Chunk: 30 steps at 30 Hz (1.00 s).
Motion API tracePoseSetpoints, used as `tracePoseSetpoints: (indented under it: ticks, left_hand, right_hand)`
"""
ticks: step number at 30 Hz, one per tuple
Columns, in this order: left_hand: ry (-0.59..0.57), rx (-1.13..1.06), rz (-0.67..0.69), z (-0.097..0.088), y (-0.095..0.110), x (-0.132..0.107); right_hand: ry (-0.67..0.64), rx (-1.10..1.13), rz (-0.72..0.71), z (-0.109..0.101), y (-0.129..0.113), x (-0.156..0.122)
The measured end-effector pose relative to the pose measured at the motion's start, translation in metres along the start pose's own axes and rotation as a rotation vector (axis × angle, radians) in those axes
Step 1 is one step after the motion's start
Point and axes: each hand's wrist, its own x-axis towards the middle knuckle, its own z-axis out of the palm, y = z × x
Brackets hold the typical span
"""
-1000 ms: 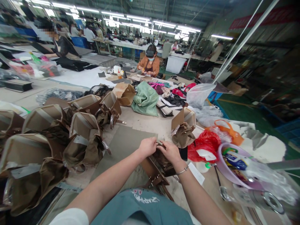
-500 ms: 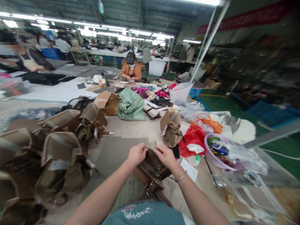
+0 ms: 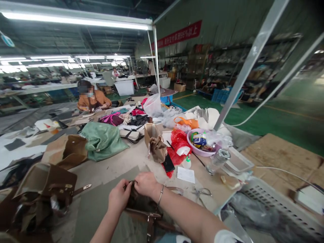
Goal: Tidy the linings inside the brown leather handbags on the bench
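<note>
Near the front edge of the tabletop (image 3: 113, 165), the left hand (image 3: 118, 199) and right hand (image 3: 146, 184) each have a closed grip on the top of a brown bag (image 3: 141, 206) lying between them. Scissors (image 3: 201, 193) and a paper slip (image 3: 185, 174) lie just to the right.

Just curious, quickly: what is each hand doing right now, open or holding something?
Left hand: closed, gripping the brown bag.
Right hand: closed on the same bag's top edge.

dark brown leather bag (image 3: 141, 206), strapped, on table edge
</note>
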Motion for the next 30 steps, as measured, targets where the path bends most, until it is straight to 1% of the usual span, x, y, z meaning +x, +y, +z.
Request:
tracePoseSetpoints:
  ticks: [4, 8, 11, 14, 16, 18, 19, 21, 23, 25, 27, 30]
  left_hand:
    - [-0.033, 0.003, 0.006, 0.002, -0.005, 0.002]
    - [0.018, -0.003, 0.036, 0.001, -0.003, -0.004]
    - [0.050, -0.035, 0.101, -0.003, 0.003, -0.009]
    - [0.082, -0.029, 0.100, -0.004, 0.006, -0.007]
    - [0.087, -0.020, 0.096, -0.005, 0.007, -0.008]
    - [0.065, -0.022, 0.095, -0.007, 0.007, -0.014]
    - [0.044, -0.024, 0.082, -0.007, 0.006, -0.016]
    - [0.009, -0.010, 0.037, -0.007, 0.003, -0.017]
    - [-0.007, 0.015, 0.014, -0.004, -0.001, -0.009]
    - [-0.047, 0.061, 0.025, -0.002, -0.002, 0.001]
    - [-0.086, 0.124, 0.026, -0.001, -0.003, 0.007]
    - [-0.127, 0.220, -0.025, 0.001, -0.007, 0.010]
  right_hand:
    - [-0.048, 0.007, 0.032, -0.007, 0.003, -0.001]
    - [-0.104, 0.027, 0.094, -0.005, 0.001, -0.006]
    - [-0.095, 0.040, 0.082, -0.001, 0.000, -0.010]
    - [-0.076, 0.068, 0.059, 0.001, 0.005, -0.009]
    - [-0.075, 0.091, 0.065, -0.003, 0.006, -0.014]
    - [-0.042, 0.137, 0.072, -0.011, 0.006, -0.026]
    - [-0.003, 0.171, 0.064, -0.016, 0.005, -0.034]
    - [0.109, 0.249, -0.005, -0.023, 0.006, -0.051]
    - [0.197, 0.316, -0.105, -0.023, 0.012, -0.068]
    - [0.249, 0.385, -0.123, -0.017, 0.021, -0.087]
    - [0.262, 0.443, -0.051, -0.007, 0.032, -0.113]
    - [0.252, 0.510, 0.122, 0.014, 0.048, -0.159]
